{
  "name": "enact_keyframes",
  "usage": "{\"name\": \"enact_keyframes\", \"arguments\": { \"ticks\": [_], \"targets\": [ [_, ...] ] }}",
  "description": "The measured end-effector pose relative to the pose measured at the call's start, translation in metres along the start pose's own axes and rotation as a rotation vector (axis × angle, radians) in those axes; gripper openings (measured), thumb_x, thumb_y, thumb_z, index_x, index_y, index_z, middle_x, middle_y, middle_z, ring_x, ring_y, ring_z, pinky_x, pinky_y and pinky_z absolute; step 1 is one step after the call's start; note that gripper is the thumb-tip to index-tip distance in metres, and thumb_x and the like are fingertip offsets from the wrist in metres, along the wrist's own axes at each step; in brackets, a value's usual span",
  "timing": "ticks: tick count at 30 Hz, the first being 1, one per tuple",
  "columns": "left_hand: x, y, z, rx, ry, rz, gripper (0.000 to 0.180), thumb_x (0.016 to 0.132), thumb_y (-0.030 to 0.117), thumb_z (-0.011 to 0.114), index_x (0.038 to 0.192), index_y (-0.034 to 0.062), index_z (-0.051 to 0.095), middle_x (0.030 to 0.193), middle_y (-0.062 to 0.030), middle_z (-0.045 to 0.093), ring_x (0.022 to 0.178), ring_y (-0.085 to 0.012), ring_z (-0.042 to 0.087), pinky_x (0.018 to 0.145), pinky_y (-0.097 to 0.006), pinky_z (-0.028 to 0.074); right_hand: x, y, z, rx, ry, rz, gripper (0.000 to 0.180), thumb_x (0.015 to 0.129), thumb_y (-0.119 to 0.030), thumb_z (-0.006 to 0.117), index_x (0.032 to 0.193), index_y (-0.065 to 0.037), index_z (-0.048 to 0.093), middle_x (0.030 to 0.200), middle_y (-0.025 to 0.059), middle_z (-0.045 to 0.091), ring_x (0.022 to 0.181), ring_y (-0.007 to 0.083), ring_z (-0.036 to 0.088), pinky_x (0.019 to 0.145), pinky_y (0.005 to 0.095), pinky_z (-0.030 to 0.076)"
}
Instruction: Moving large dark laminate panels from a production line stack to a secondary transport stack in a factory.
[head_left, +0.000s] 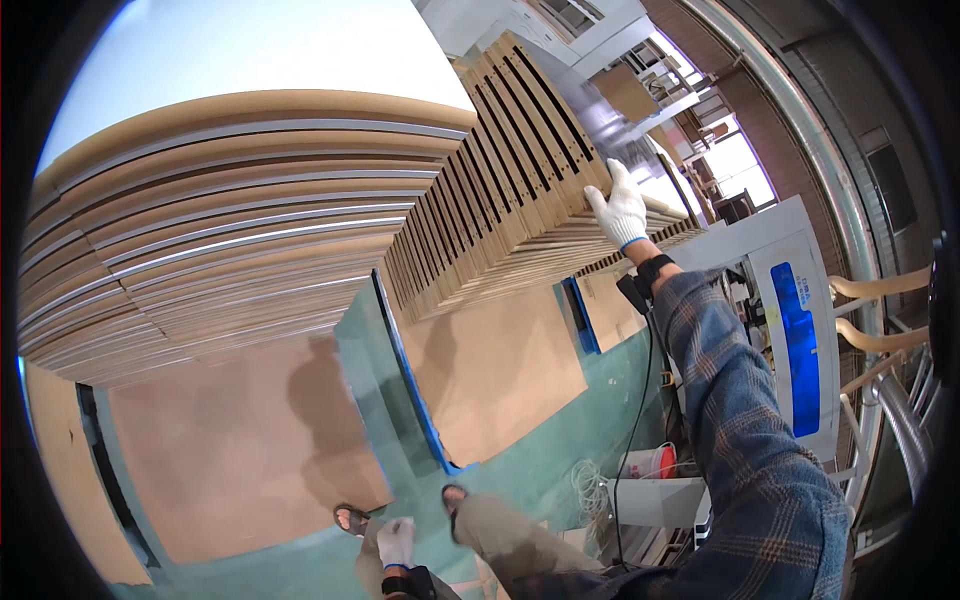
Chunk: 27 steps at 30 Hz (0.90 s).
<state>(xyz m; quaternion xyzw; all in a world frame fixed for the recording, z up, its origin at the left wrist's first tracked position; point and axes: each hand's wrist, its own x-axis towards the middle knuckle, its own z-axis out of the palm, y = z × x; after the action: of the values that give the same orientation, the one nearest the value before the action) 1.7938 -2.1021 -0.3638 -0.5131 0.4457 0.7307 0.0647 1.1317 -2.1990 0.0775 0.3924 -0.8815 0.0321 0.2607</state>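
My right hand (620,205), in a white knit glove with a blue cuff, reaches forward to the near corner of a tall stack of slatted wooden panels (500,150). Its thumb and fingers are spread apart against the panel edges, and I cannot see a grip closing around any panel. My left hand (396,543), gloved in white too, hangs low in front of my leg. Its fingers look curled in, with nothing visible in them. Left of the slatted stack rises another stack of wooden-edged boards (240,190) with a bright white top face.
Brown sheets (230,450) lie on the green floor, with a blue-edged strip (415,390) between them. At right stands a white machine with a blue panel (795,345). A red and white bucket (650,462) and coiled clear tubing (588,488) are near its base. A black cable (640,420) hangs from my right wrist.
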Motion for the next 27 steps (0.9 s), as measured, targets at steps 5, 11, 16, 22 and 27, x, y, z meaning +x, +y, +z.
{"name": "enact_keyframes", "arguments": {
  "ticks": [5,11,16,22,27],
  "targets": [
    [-0.022,0.053,-0.048,0.146,0.042,0.277,0.027,0.094,0.027,0.073,0.097,0.0014,0.079,0.085,-0.0146,0.077,0.08,-0.0331,0.072,0.081,-0.044,0.057,0.003,-0.004,-0.007,0.056,-0.031,0.047,0.072,0.091,-0.029,0.078,0.15,0.003,0.052,0.151,0.0282,0.057,0.142,0.0441,0.052,0.123,0.0479,0.039],
    [-0.062,0.191,-0.062,0.643,0.036,0.392,0.03,0.096,0.03,0.072,0.102,0.0022,0.08,0.097,-0.0191,0.079,0.096,-0.0343,0.077,0.091,-0.045,0.059,-0.014,0.004,-0.014,0.053,0.075,-0.019,0.07,0.091,-0.022,0.074,0.153,0.0,0.05,0.155,0.0265,0.054,0.145,0.0423,0.05,0.124,0.0457,0.039],
    [-0.036,0.242,-0.034,0.381,-0.297,0.311,0.034,0.097,0.037,0.069,0.105,0.007,0.081,0.097,-0.0189,0.08,0.096,-0.0339,0.078,0.088,-0.047,0.059,-0.029,-0.01,-0.005,0.032,0.038,0.085,0.074,0.091,-0.021,0.077,0.156,-0.003,0.048,0.159,0.0235,0.051,0.148,0.0404,0.048,0.124,0.0455,0.039],
    [0.089,0.18,-0.106,0.944,-0.697,0.117,0.037,0.096,0.039,0.068,0.115,0.0094,0.08,0.116,-0.0204,0.077,0.111,-0.0382,0.073,0.096,-0.044,0.057,-0.03,-0.027,0.013,-0.02,0.18,0.246,0.085,0.081,-0.016,0.085,0.156,-0.003,0.047,0.158,0.0228,0.051,0.148,0.0402,0.047,0.125,0.0471,0.039],
    [0.113,0.187,-0.169,0.68,-0.3,0.162,0.04,0.096,0.04,0.066,0.104,0.0031,0.08,0.095,-0.0225,0.079,0.09,-0.0369,0.077,0.084,-0.046,0.059,-0.028,-0.046,0.016,-0.042,0.19,0.339,0.081,0.082,-0.012,0.084,0.154,-0.004,0.048,0.158,0.022,0.051,0.148,0.0395,0.048,0.124,0.0458,0.041]
  ]
}}
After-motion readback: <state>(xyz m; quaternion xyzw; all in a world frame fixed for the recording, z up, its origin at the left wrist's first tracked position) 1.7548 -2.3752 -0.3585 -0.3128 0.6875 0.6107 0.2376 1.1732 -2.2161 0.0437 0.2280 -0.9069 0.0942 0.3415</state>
